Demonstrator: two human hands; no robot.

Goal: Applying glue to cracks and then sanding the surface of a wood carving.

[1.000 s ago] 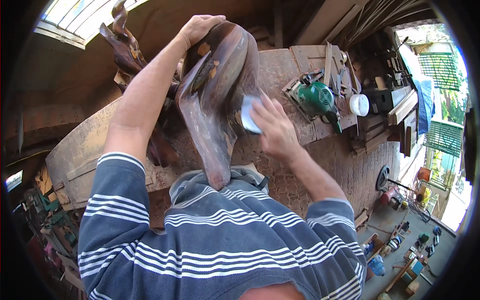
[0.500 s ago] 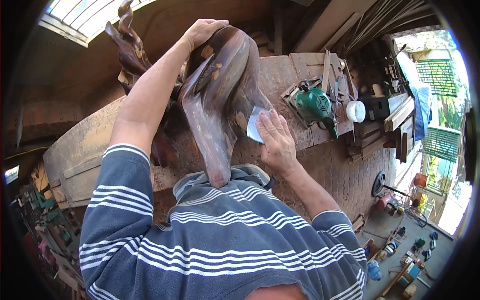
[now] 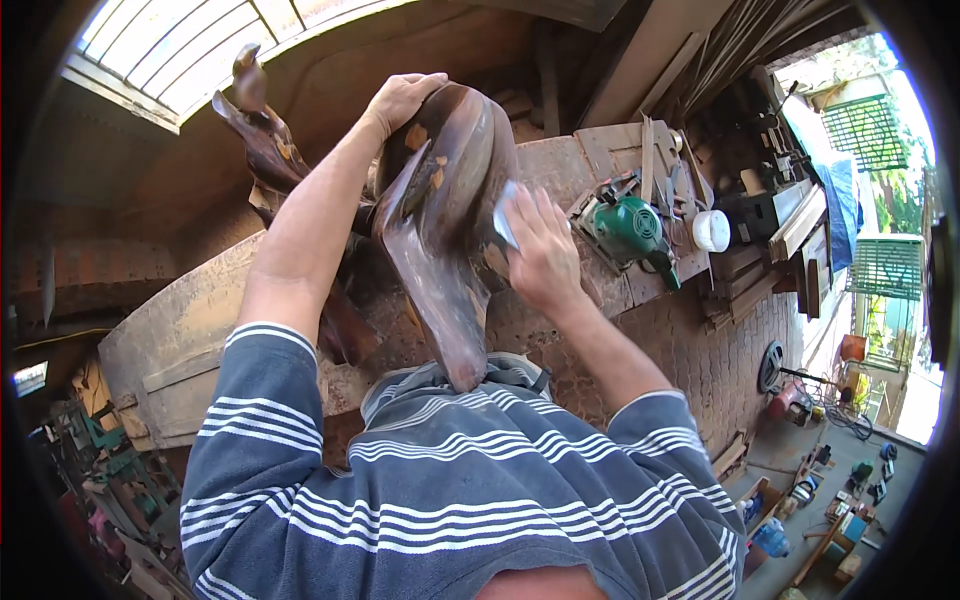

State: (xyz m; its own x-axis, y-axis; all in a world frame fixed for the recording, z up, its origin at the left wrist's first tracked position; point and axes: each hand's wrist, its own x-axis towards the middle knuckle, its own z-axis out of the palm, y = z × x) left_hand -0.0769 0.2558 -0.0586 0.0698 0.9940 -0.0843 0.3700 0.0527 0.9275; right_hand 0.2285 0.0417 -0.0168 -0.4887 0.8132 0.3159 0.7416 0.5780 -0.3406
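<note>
A large curved piece of dark brown polished wood [image 3: 445,290], like a sculpted root or driftwood, stands on the workbench, its narrow lower end against my shirt. My left hand [image 3: 405,100] curls over the rounded top and holds it; its fingertips are partly hidden. A small light blue-white sheet of sandpaper [image 3: 505,214] lies under the fingers of my right hand [image 3: 543,255], which presses it against the right flank of the wood. The right fingers are a little blurred. Left of my forearm rises a twisted branch-like part [image 3: 262,140] of similar dark wood.
A green power tool [image 3: 628,228] with a metal base rests on the bench [image 3: 190,320], right of my right hand. Beside it stand a white round tub [image 3: 711,231] and thin wood strips. Stacked boards [image 3: 740,285] lie farther right; tools and a blue jug [image 3: 771,538] are on the floor.
My right hand has slid up and away along the wood's right side with the sandpaper. My left hand keeps its place on top. The whole view has shifted slightly.
</note>
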